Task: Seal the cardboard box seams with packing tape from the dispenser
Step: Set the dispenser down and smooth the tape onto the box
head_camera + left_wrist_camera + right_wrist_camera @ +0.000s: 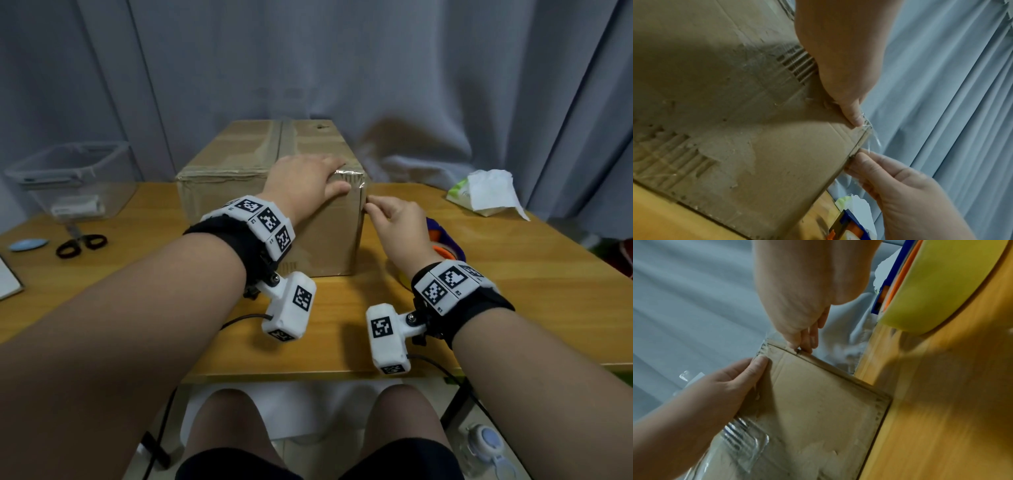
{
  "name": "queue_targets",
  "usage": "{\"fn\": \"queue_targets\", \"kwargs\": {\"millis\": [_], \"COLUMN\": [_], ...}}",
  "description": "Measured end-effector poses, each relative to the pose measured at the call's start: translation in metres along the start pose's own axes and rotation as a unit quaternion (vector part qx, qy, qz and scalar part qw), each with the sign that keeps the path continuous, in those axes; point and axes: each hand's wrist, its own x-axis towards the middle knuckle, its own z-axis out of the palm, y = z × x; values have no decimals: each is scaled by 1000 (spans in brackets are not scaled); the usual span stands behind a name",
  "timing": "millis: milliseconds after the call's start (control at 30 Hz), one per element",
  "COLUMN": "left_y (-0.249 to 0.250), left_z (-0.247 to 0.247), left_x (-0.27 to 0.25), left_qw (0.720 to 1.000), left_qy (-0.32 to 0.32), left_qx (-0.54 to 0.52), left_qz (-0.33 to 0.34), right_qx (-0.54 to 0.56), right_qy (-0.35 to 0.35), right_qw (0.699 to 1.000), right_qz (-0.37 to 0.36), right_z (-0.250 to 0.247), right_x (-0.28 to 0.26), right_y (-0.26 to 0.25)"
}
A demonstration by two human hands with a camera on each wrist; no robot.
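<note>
Mid-task: left hand [306, 178] flat, pressing tape [352, 179] onto box [239, 164] corner; right hand [399, 219] pinching its loose end (dispenser [445, 245] idle, centre-right).

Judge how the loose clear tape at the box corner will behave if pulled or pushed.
The clear tape looks thin and floppy, wrinkling past the cardboard box corner. It probably clings to itself. The right hand pinches it; the left hand presses it down.
</note>
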Motion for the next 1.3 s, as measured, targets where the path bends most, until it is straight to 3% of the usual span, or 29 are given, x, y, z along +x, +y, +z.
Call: {"fn": "queue_targets", "kwargs": {"millis": [100,200,300,400,533,800,1000,1100,1300], "left_y": [-1,2,3,7,18,-12,-19,-17,-17], "left_z": [-3,-16,-20,-12,-7,-14,-2,-1,3], "left_x": [-1,5,13,14,15,5,-9,-9,-8], "left_qw": [1000,998,999,1000,996,999,997,996,996], "left_qy": [-13,-40,-34,5,11,-24,15,17,24], "left_qx": [-11,-46,-28,22,89,1,75,79,79], "left_qz": [-3,-22,-17,-4,1,42,-20,-28,-30], "right_qx": [15,85,107,56,-14,-193,-281,-238,-39], "right_qy": [-29,-79,-75,-101,-144,-211,-198,-171,-92], "right_qw": [999,993,991,993,988,945,918,938,990], "right_qz": [-4,37,36,-10,-61,-159,-196,-184,-99], "right_z": [-3,-13,-27,-38,-43,-55,-49,-42,-26], "right_x": [-8,-3,16,32,41,54,62,59,52], "right_y": [-1,-2,-5,-12,-15,-33,-38,-35,-24]}}
